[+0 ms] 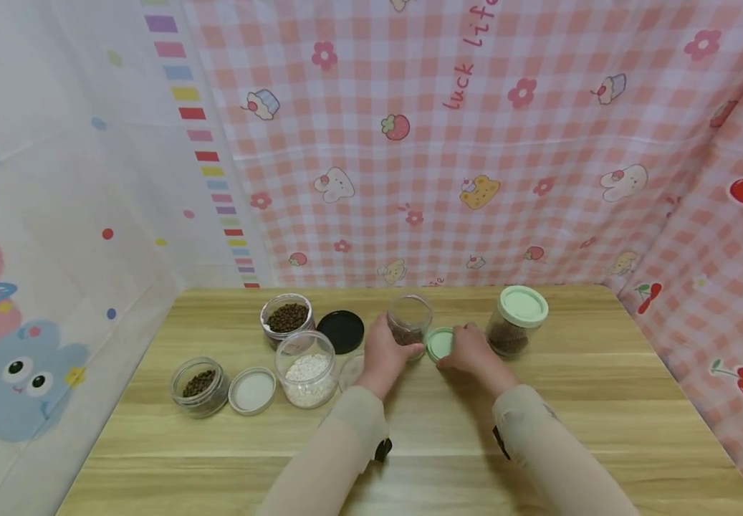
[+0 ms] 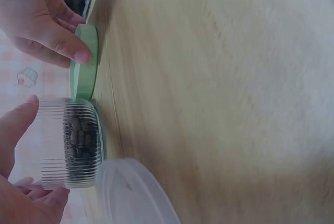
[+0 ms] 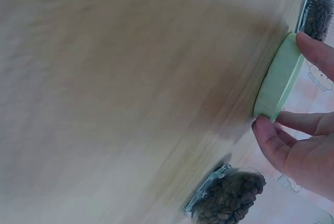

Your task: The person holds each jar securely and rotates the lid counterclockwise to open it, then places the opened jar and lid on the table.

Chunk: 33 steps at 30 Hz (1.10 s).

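My left hand [image 1: 382, 358] holds a clear ribbed jar [image 1: 411, 309] with dark beans in its bottom. In the left wrist view the thumb and fingers lie on opposite sides of this jar [image 2: 81, 140], whose mouth is uncovered. Just to its right, my right hand [image 1: 474, 352] grips a light green lid [image 1: 438, 347] by its rim, flat on or close over the table. The right wrist view shows thumb and fingers at opposite edges of that lid [image 3: 280, 78]. Right of this hand stands a second bean jar [image 1: 509, 335], closed with a green lid [image 1: 522, 307].
On the left stand an open jar of brown pellets [image 1: 200, 387], a white lid [image 1: 252, 390], a jar of white flakes [image 1: 309, 376] and another brown-filled jar [image 1: 287, 319]. A black lid [image 1: 341, 332] and a translucent lid [image 1: 350, 371] lie near my left hand. Patterned cloth [image 1: 435, 165] hangs behind the table.
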Each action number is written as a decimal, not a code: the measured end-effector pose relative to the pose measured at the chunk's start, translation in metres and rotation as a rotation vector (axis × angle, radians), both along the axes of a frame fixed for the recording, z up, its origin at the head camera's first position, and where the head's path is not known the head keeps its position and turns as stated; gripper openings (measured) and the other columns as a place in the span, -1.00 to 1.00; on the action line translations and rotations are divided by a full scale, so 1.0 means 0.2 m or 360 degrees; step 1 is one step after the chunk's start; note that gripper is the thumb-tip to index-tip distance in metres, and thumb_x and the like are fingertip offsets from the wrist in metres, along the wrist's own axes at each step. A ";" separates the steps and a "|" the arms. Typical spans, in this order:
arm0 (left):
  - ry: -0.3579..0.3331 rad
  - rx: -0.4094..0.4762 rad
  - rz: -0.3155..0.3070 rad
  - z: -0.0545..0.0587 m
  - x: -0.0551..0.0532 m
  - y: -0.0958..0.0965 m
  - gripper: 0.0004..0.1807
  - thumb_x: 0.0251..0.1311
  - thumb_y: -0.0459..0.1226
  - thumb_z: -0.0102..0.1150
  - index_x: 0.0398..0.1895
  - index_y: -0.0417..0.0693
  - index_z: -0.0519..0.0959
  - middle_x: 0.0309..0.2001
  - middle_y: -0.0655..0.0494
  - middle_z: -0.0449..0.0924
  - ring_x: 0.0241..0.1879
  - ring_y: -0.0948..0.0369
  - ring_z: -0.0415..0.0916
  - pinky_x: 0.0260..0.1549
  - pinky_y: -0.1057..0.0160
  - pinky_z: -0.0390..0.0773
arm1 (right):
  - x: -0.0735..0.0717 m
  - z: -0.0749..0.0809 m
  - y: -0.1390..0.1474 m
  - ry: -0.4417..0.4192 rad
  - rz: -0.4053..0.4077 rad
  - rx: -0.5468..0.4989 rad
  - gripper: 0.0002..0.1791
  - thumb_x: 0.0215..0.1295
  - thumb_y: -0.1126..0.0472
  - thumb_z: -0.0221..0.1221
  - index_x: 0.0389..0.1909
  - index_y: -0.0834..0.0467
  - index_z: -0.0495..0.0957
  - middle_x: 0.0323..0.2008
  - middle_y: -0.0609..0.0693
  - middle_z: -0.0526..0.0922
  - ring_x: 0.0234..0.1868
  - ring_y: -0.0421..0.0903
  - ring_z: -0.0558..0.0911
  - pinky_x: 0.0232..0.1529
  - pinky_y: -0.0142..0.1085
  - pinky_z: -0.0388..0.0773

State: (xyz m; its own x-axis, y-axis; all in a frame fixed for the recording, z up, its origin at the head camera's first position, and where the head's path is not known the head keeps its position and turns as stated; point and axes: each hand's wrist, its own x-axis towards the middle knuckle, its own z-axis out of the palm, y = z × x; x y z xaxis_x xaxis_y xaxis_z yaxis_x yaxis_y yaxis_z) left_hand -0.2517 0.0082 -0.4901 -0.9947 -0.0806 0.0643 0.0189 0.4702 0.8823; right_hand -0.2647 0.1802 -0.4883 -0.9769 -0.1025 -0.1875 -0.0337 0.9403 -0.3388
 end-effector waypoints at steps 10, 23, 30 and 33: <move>-0.0037 0.0067 0.0120 0.03 -0.05 -0.05 -0.29 -0.23 -0.29 0.55 0.09 -0.10 0.44 0.04 -0.02 0.54 0.13 0.04 0.44 0.15 0.09 0.44 | -0.10 0.01 -0.08 -0.0057 -0.0005 -0.0046 -0.10 -0.16 0.01 0.47 0.16 0.43 0.37 0.07 0.35 0.42 0.07 0.27 0.43 0.10 0.05 0.43; -0.0080 -0.0009 0.0215 0.05 -0.07 -0.05 -0.19 -0.20 -0.24 0.54 0.21 -0.12 0.37 0.13 -0.09 0.48 0.20 -0.02 0.38 0.19 0.04 0.40 | -0.17 0.05 -0.11 -0.0084 0.0033 -0.0089 -0.11 -0.22 0.13 0.48 0.18 0.43 0.37 0.10 0.35 0.42 0.13 0.25 0.39 0.20 0.02 0.37; -0.0075 -0.0015 0.0244 0.05 -0.07 -0.05 -0.20 -0.19 -0.23 0.54 0.20 -0.14 0.38 0.11 -0.12 0.47 0.18 -0.03 0.38 0.19 0.04 0.40 | -0.18 0.05 -0.12 -0.0072 0.0042 -0.0075 -0.11 -0.21 0.13 0.46 0.19 0.42 0.36 0.09 0.35 0.42 0.12 0.25 0.40 0.19 0.01 0.38; -0.0062 -0.0008 0.0247 0.04 -0.07 -0.05 -0.21 -0.21 -0.24 0.54 0.18 -0.14 0.38 0.11 -0.12 0.48 0.18 -0.02 0.39 0.19 0.05 0.40 | -0.18 0.05 -0.12 -0.0054 0.0058 -0.0060 -0.10 -0.21 0.13 0.47 0.20 0.43 0.34 0.12 0.37 0.41 0.14 0.28 0.40 0.21 0.03 0.36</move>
